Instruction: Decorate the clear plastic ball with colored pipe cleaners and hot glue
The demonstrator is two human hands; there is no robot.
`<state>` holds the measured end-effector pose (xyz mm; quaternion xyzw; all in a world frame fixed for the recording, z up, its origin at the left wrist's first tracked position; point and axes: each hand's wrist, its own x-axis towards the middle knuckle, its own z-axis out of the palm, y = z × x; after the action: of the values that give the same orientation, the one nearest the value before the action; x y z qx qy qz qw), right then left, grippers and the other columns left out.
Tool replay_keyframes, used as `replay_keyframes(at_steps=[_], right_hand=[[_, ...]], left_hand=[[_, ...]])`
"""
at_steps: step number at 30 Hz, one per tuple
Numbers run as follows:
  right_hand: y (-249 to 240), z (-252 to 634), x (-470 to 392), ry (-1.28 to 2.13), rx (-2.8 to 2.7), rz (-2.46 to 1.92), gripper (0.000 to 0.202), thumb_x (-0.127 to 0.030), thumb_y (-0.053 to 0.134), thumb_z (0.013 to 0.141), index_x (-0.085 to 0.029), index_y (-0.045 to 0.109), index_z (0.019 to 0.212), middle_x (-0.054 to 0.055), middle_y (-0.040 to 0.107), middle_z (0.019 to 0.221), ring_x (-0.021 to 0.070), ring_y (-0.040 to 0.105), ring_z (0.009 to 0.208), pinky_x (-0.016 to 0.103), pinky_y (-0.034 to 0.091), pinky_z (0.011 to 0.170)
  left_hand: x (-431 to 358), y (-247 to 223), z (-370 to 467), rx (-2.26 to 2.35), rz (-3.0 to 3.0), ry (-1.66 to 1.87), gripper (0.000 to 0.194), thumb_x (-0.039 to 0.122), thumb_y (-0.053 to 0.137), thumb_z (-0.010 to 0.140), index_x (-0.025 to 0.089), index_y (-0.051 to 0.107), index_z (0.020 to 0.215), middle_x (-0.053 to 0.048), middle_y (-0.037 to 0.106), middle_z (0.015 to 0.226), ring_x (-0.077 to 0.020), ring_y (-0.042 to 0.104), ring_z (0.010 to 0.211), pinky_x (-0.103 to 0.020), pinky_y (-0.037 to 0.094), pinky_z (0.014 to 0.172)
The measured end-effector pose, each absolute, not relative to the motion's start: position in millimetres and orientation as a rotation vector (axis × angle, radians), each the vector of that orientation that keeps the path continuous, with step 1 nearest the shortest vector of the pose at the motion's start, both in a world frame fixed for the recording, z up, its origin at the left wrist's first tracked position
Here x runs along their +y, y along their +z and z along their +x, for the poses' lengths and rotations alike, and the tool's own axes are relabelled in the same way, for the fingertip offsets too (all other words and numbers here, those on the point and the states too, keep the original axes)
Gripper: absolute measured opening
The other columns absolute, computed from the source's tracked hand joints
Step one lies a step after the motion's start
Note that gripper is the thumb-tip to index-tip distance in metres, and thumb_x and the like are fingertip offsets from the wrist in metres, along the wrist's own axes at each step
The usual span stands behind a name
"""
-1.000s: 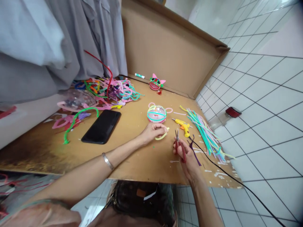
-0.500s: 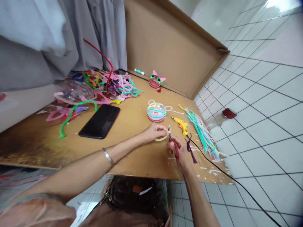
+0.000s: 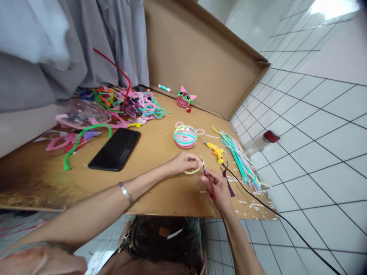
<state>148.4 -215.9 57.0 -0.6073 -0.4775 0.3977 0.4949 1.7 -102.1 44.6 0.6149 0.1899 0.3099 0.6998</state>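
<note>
In front of the clear ball (image 3: 185, 141) on the desk (image 3: 160, 194), pinching a yellow strip (image 3: 192, 172) in the left hand (image 3: 185, 162), gripping scissors (image 3: 204, 168) near its end in the right hand (image 3: 220, 191). Around the ball, already banded in turquoise, but without that strip attached.

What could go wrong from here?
The scissors are close to the fingertips of the left hand, which holds a pale yellow strip; a slip could nick them. The black cord runs past the table's edge; if snagged, it might drag the glue gun along.
</note>
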Motion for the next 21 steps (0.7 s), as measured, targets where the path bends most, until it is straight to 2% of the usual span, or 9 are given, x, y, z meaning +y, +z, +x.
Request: replay_keyframes(at_steps=[3,6,8,11,16,19,21], right_hand=[[54.2,153.1,-217.4,0.94,-1.202,-1.512,0.039,-0.048,0.08,0.067,-0.018,0.076,0.093,-0.007,0.041,0.048,0.0102,0.038,0.048,0.023,0.034,0.046],[49.7,162.8,-213.0,0.742,-1.382,-1.693,0.04,-0.045,0.073,0.074,-0.017,0.074,0.102,-0.002,0.057,0.06,0.0154,0.052,0.057,0.026,0.043,0.055],[47.4,169.5,-209.0,0.408,-1.559,-1.927,0.038,-0.034,0.067,0.078,-0.016,0.07,0.111,0.006,0.07,0.083,0.0212,0.062,0.075,0.031,0.048,0.069],[46.9,174.4,-204.8,0.115,-1.749,-2.188,0.042,-0.022,0.055,0.086,-0.013,0.063,0.126,0.016,0.071,0.111,0.0265,0.065,0.098,0.035,0.047,0.085],[48.9,169.2,-203.0,-0.036,-1.961,-2.267,0.037,-0.015,0.044,0.093,-0.013,0.067,0.121,0.017,0.071,0.104,0.0265,0.063,0.103,0.035,0.044,0.091],[47.9,165.5,-199.4,-0.03,-1.843,-2.142,0.034,-0.022,0.042,0.096,-0.014,0.071,0.114,0.018,0.07,0.106,0.0268,0.063,0.106,0.038,0.044,0.094],[46.0,162.6,-192.4,0.168,-1.656,-1.923,0.034,-0.032,0.046,0.096,-0.015,0.071,0.113,0.017,0.071,0.111,0.0265,0.064,0.104,0.038,0.048,0.091]], left_hand=[[-101.3,40.7,3.8,0.415,1.373,0.692,0.029,0.041,0.076,0.066,0.012,0.072,0.069,-0.002,0.065,0.063,-0.0079,0.045,0.055,-0.021,0.031,0.052],[-98.4,35.5,7.2,0.417,1.349,0.729,0.039,0.049,0.08,0.063,0.012,0.073,0.071,-0.001,0.063,0.06,-0.0088,0.046,0.055,-0.021,0.033,0.053],[-96.5,33.4,8.8,0.432,1.322,0.779,0.045,0.055,0.08,0.062,0.012,0.072,0.071,0.0,0.06,0.057,-0.0087,0.046,0.055,-0.022,0.033,0.054],[-95.4,33.1,9.1,0.434,1.298,0.834,0.049,0.06,0.079,0.063,0.011,0.071,0.068,0.001,0.056,0.054,-0.0078,0.044,0.054,-0.022,0.034,0.055],[-96.3,32.8,10.0,0.443,1.234,0.877,0.052,0.061,0.081,0.059,0.012,0.072,0.072,0.001,0.057,0.054,-0.0077,0.045,0.053,-0.023,0.037,0.055],[-96.0,31.4,11.3,0.478,1.227,0.898,0.049,0.057,0.082,0.059,0.012,0.074,0.076,0.001,0.059,0.056,-0.008,0.046,0.053,-0.023,0.038,0.056],[-95.2,30.8,11.6,0.51,1.224,0.913,0.045,0.052,0.082,0.06,0.012,0.075,0.078,0.0,0.064,0.061,-0.0089,0.05,0.056,-0.023,0.04,0.058]])
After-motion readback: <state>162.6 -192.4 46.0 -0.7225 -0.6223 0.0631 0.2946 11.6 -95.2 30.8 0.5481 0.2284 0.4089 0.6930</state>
